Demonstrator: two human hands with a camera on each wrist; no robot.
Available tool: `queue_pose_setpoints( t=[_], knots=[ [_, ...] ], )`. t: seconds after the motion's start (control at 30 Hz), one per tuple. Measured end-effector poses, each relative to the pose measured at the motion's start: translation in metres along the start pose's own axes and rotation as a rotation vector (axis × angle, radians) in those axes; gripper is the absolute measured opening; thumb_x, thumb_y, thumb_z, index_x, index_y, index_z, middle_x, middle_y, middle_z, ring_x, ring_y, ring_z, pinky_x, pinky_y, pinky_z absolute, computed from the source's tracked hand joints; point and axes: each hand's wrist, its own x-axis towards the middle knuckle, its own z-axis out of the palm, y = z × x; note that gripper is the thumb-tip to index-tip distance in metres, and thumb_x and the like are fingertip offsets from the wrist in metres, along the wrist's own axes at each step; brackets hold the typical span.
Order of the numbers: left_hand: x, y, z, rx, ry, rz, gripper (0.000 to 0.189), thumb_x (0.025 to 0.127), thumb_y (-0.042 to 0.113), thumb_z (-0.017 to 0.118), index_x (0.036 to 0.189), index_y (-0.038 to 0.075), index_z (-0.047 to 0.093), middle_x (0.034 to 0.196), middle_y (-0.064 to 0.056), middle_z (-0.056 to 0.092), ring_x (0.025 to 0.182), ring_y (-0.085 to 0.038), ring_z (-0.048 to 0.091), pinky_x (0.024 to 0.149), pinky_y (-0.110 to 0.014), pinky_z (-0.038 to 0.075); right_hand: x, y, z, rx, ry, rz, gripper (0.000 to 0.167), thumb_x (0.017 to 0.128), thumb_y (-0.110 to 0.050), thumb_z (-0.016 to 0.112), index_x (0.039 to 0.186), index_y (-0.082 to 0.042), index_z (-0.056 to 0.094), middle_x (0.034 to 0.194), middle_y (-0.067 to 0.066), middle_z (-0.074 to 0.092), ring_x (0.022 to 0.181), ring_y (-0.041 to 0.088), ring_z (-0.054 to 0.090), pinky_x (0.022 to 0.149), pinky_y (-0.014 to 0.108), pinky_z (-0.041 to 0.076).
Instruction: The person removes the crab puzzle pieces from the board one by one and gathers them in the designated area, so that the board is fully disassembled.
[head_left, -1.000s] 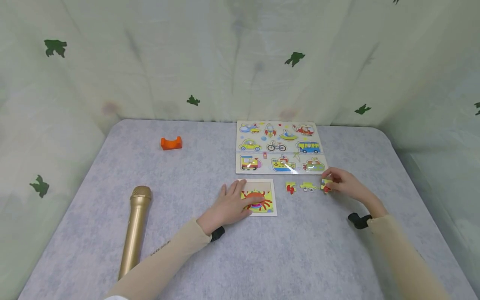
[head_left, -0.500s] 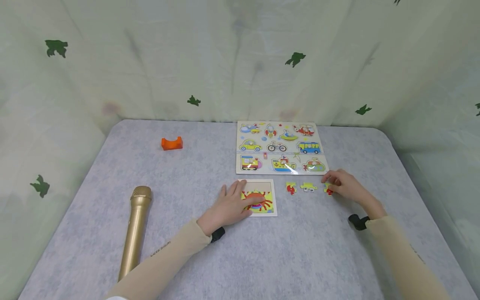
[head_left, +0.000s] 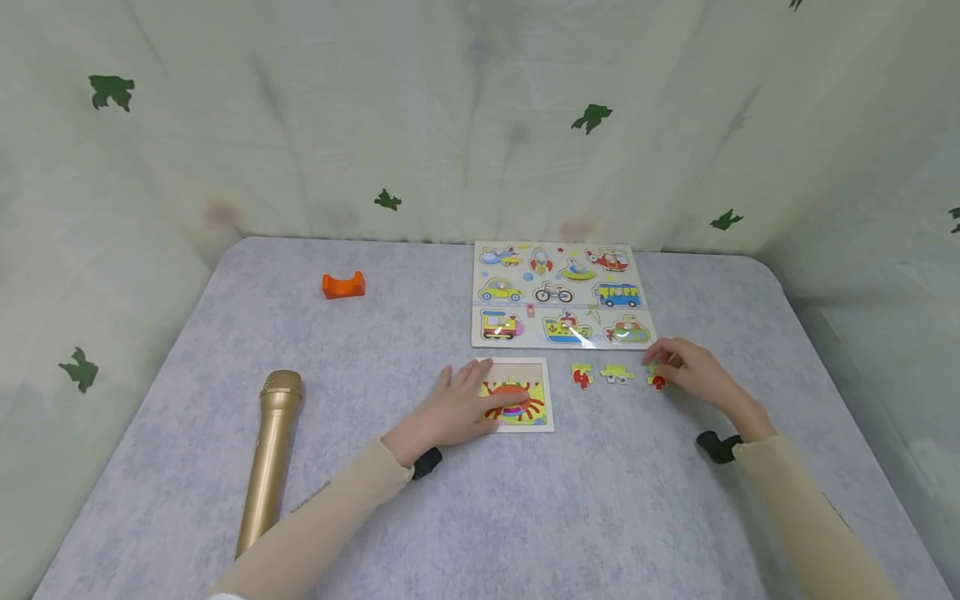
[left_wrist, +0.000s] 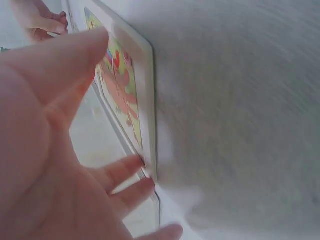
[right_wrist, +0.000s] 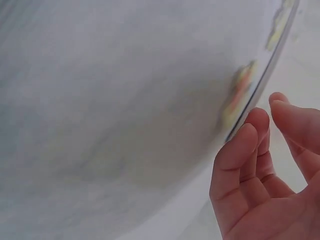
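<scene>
My left hand [head_left: 453, 408] lies with extended fingers over a small white-framed crab puzzle [head_left: 550, 417]. In the left wrist view its fingertips [left_wrist: 131, 162] touch the frame's edge and the thumb reaches over the crab picture. The puzzle's upper strip shows bare backing. To its right lie a red-and-yellow jigsaw piece [head_left: 581, 375], a yellow piece with eyes [head_left: 617, 374] and another red-and-yellow piece [head_left: 657, 382]. Bent loosely beside that last piece is my right hand [head_left: 693, 372]. In the right wrist view, thumb and fingers stand apart with nothing between them, the piece [right_wrist: 240, 92] lying beyond.
A vehicle peg puzzle board [head_left: 522, 293] lies at the back of the table, just behind the pieces. An orange block [head_left: 343, 286] with a curved notch is at the back left. The gold microphone [head_left: 272, 454] lies at left, its lower end behind the left sleeve.
My right hand has set the rightmost jigsaw piece down slightly further right and let it go. The left forearm has shifted a little left, its hand still at the puzzle.
</scene>
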Motion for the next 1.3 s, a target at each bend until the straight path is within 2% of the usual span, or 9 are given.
queue_pose_setpoints(
  t=[0.13, 0.47, 0.7, 0.97, 1.17, 1.3],
  knots=[
    [-0.003, -0.007, 0.001, -0.053, -0.013, 0.008, 0.051, 0.098, 0.029, 0.055, 0.145, 0.041, 0.039, 0.157, -0.017, 0.012, 0.143, -0.035, 0.011, 0.109, -0.06, 0.012, 0.004, -0.014, 0.005, 0.035, -0.009, -0.046, 0.014, 0.091, 0.001, 0.056, 0.103, -0.001, 0.062, 0.09, 0.01, 0.055, 0.076, 0.023, 0.052, 0.058, 0.031, 0.046],
    [-0.022, -0.021, 0.001, -0.089, -0.022, 0.002, 0.05, 0.096, 0.031, 0.059, 0.143, 0.04, 0.044, 0.158, -0.014, 0.01, 0.141, -0.042, 0.008, 0.106, -0.065, 0.009, 0.028, -0.07, 0.042, 0.078, -0.124, -0.178, 0.011, 0.092, -0.003, 0.058, 0.101, -0.004, 0.064, 0.087, 0.005, 0.058, 0.074, 0.02, 0.054, 0.065, 0.032, 0.047],
    [-0.02, -0.02, 0.003, -0.087, -0.018, 0.029, 0.051, 0.096, 0.033, 0.058, 0.144, 0.037, 0.043, 0.159, -0.004, 0.013, 0.143, -0.038, 0.007, 0.107, -0.064, 0.008, 0.042, -0.101, 0.07, 0.075, -0.21, -0.267, 0.013, 0.091, -0.004, 0.062, 0.104, -0.006, 0.065, 0.092, 0.001, 0.06, 0.08, 0.017, 0.053, 0.072, 0.031, 0.047],
    [-0.013, -0.014, 0.004, -0.071, -0.01, 0.103, 0.053, 0.096, 0.034, 0.058, 0.146, 0.032, 0.041, 0.158, 0.005, 0.019, 0.144, -0.032, 0.006, 0.107, -0.064, 0.006, 0.049, -0.115, 0.086, 0.038, -0.268, -0.289, 0.019, 0.086, 0.0, 0.064, 0.104, -0.006, 0.066, 0.095, 0.0, 0.062, 0.083, 0.015, 0.054, 0.077, 0.032, 0.047],
    [-0.012, -0.011, 0.004, -0.058, 0.003, 0.117, 0.051, 0.097, 0.032, 0.057, 0.145, 0.027, 0.044, 0.155, 0.003, 0.026, 0.144, -0.031, 0.009, 0.108, -0.063, 0.007, 0.049, -0.12, 0.088, -0.034, -0.266, -0.294, 0.022, 0.081, 0.0, 0.068, 0.103, -0.006, 0.066, 0.092, 0.0, 0.059, 0.082, 0.016, 0.051, 0.076, 0.031, 0.046],
    [-0.01, -0.006, 0.004, -0.048, 0.025, 0.13, 0.049, 0.096, 0.028, 0.058, 0.144, 0.022, 0.047, 0.153, 0.002, 0.03, 0.143, -0.029, 0.014, 0.108, -0.062, 0.011, 0.048, -0.121, 0.09, -0.051, -0.274, -0.259, 0.025, 0.078, 0.0, 0.072, 0.101, -0.007, 0.065, 0.089, 0.0, 0.055, 0.081, 0.017, 0.049, 0.074, 0.031, 0.044]
  ],
)
